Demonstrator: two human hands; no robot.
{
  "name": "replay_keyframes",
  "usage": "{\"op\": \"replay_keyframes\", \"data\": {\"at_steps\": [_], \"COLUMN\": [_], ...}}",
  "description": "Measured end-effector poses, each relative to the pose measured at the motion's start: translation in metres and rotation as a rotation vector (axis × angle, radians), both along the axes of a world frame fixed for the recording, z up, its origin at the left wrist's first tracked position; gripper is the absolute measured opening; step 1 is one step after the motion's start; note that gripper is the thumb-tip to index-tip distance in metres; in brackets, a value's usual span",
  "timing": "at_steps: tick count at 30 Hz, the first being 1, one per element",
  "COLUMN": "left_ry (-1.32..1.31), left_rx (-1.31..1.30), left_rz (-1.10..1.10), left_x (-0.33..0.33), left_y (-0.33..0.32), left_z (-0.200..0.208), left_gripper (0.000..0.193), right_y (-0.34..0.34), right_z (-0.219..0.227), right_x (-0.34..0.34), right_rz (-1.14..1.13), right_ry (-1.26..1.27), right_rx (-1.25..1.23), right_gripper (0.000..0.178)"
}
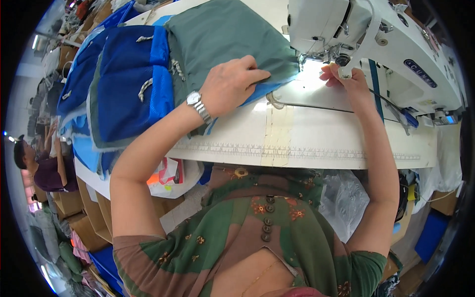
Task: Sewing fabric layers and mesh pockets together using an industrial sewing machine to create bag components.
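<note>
My left hand (230, 85), with a silver watch at its wrist, lies on a grey-green fabric piece (225, 34). Its fingers are bent onto the cloth near the front edge, and the fingertips are partly hidden. Blue cloth shows beneath that edge. One corner of the fabric reaches the lit needle area of a white sewing machine (321, 24). My right hand (355, 85) is beside the needle on the right, fingers apart and off the fabric. A small white piece (345, 73) shows against it; whether the hand holds it I cannot tell.
Dark blue fabric pieces with cord ends (126, 81) lie at the left. A ruler strip (297, 151) runs along the table's front edge. Right of the needle lies a dark-handled tool (409, 119). Another person (49, 166) is at far left, near cardboard boxes (86, 227).
</note>
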State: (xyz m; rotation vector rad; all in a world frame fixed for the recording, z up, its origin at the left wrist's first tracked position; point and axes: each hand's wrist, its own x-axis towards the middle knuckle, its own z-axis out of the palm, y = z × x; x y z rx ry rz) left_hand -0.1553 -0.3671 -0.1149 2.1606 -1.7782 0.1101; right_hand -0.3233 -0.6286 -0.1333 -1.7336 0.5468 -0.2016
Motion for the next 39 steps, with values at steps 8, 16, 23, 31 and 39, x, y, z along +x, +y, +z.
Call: {"op": "replay_keyframes", "data": {"at_steps": [8, 16, 23, 31, 39], "left_ry": [-0.01, -0.276, -0.283, -0.327, -0.486], "left_rx": [-0.012, -0.131, -0.129, -0.028, 0.143], "left_rz": [0.006, -0.135, -0.183, -0.113, -0.168], "left_x": [-0.002, -0.009, -0.012, -0.025, -0.023], "left_y": [-0.001, 0.0, 0.004, 0.024, 0.013], "left_z": [0.0, -0.015, -0.02, -0.013, -0.007], "left_gripper": [0.022, 0.016, 0.012, 0.014, 0.004], "right_y": [0.052, 0.083, 0.086, 0.091, 0.096], "right_z": [0.017, -0.012, -0.026, -0.023, -0.022], "right_x": [0.008, 0.015, 0.03, 0.03, 0.039], "right_rz": [0.377, 0.254, 0.382, 0.407, 0.417], "right_ry": [-0.01, -0.548, -0.54, -0.455, -0.509], "right_rx": [-1.138, -1.304, -1.354, -1.375, -1.46], "right_gripper": [0.015, 0.016, 0.019, 0.022, 0.005]}}
